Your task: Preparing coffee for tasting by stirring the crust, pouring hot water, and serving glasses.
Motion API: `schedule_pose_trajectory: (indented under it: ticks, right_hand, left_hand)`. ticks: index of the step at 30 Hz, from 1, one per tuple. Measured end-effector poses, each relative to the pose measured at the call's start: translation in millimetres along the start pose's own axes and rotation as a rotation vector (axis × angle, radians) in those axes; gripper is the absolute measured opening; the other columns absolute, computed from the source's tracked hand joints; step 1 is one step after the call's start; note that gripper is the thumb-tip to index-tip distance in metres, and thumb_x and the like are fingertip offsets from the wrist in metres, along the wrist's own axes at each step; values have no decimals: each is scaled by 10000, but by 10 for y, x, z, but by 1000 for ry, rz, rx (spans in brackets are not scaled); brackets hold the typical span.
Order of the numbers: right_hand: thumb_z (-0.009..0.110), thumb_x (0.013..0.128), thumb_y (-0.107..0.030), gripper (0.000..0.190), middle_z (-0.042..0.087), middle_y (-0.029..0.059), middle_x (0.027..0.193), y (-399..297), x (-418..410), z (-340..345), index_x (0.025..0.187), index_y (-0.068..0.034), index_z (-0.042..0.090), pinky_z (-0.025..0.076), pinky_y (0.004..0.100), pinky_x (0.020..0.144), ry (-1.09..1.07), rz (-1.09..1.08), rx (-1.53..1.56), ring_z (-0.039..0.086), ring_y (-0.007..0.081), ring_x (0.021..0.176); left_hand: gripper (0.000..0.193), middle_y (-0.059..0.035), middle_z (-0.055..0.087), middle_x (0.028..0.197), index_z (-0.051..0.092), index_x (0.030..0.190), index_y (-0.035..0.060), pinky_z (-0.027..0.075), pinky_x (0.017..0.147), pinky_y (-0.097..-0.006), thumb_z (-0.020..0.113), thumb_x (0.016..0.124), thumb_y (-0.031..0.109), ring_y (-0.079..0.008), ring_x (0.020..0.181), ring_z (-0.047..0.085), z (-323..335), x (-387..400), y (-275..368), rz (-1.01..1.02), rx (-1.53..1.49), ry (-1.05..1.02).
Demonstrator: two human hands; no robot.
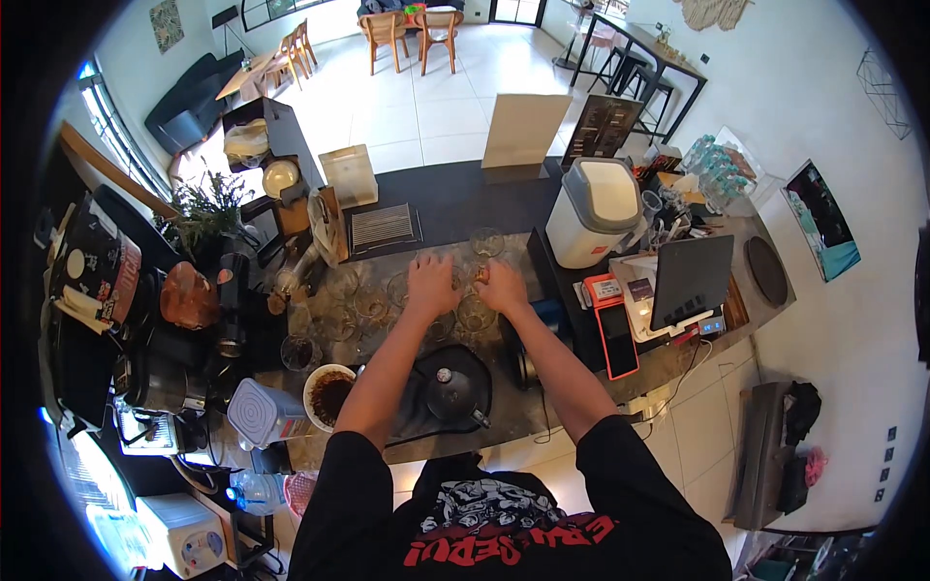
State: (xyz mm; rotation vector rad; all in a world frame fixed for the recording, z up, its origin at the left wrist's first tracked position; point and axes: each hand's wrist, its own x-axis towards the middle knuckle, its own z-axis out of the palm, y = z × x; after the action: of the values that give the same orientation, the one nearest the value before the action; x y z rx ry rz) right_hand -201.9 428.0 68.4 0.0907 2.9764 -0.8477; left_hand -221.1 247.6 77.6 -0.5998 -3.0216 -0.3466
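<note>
Several clear drinking glasses stand grouped on the dark counter, among them a glass (487, 242) at the back and a glass (299, 353) at the front left. My left hand (434, 285) is over the middle of the group, its fingers at the glasses; whether it grips one cannot be seen. Just right of it, my right hand (501, 285) has its fingers by a small brownish thing (481, 274), above another glass (476, 312). Between my forearms a dark kettle (450, 394) sits on a black tray (483, 361). A white container (330, 396) holding dark brown matter stands beside my left forearm.
A slatted drip tray (383, 226) lies at the back of the counter (450, 196). On the right are a white lidded bin (596, 210), an orange card terminal (614, 327) and a tablet (692, 282). A lidded plastic tub (265, 412) and coffee equipment stand on the left.
</note>
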Motion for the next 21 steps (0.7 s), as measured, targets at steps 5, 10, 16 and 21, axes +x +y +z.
schedule_pose_trajectory:
  ticks: [5,10,16,21]
  right_hand:
    - [855,794,-205,407,625,178,1230,-91,78,37,1101,-71,624,527,511,984,-16,31,-52,614,403,1188]
    - [866,785,-191,467,611,190,1287,-115,151,114,1166,-56,633,527,513,1009,-39,93,-78,602,405,1234]
    - [821,746,-151,307,655,210,1125,-36,147,217,977,-52,645,537,517,922,71,56,-39,643,441,1095]
    - [798,720,-149,295,621,226,1107,63,58,122,946,-53,634,523,530,914,163,-61,-33,627,458,1062]
  left_hand:
    - [858,-182,658,1279,492,1450,67,421,1058,-518,855,742,387,-374,1276,575,90,121,-15,22,57,-99]
    - [890,-188,666,1259,464,1473,67,482,1018,-515,862,714,306,-394,1201,631,281,166,-64,7,53,-124]
    - [776,-197,662,1241,539,1357,34,546,952,-478,866,676,210,-392,1146,665,259,153,-45,-24,1,-137]
    - [648,-201,655,1230,590,1218,3,563,945,-470,870,670,205,-381,1162,655,211,109,-8,-38,-40,-75]
